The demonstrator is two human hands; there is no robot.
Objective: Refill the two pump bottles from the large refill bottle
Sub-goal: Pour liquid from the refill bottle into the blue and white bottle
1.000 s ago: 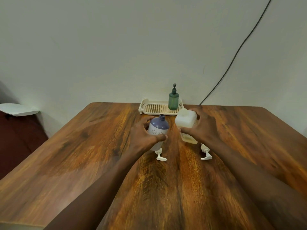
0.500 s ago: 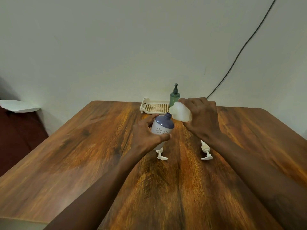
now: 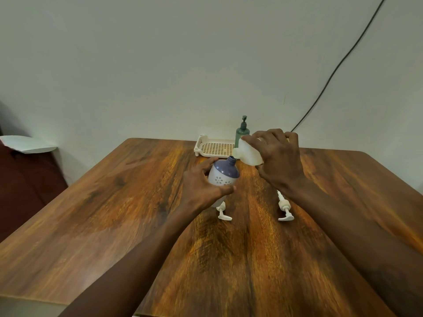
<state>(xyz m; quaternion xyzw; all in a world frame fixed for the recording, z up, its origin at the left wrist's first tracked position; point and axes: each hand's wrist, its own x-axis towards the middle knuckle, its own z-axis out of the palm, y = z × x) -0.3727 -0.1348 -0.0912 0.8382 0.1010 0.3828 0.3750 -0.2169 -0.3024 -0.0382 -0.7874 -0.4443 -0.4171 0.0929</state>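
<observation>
The left hand (image 3: 202, 187) curls round the uncapped pump bottle (image 3: 223, 177) at mid-body. Just beyond, the right hand (image 3: 280, 161) grasps the tipped refill bottle (image 3: 248, 153), its spout beside the pump bottle's neck. The thin, smooth plastic probably flexes and slips, so grip the body.

On my wooden tabletop (image 3: 114, 225) lies a white pump head (image 3: 223, 213), a second pump head (image 3: 283, 207) to its right. A cream perforated tray (image 3: 212, 148) sits at the far edge.
</observation>
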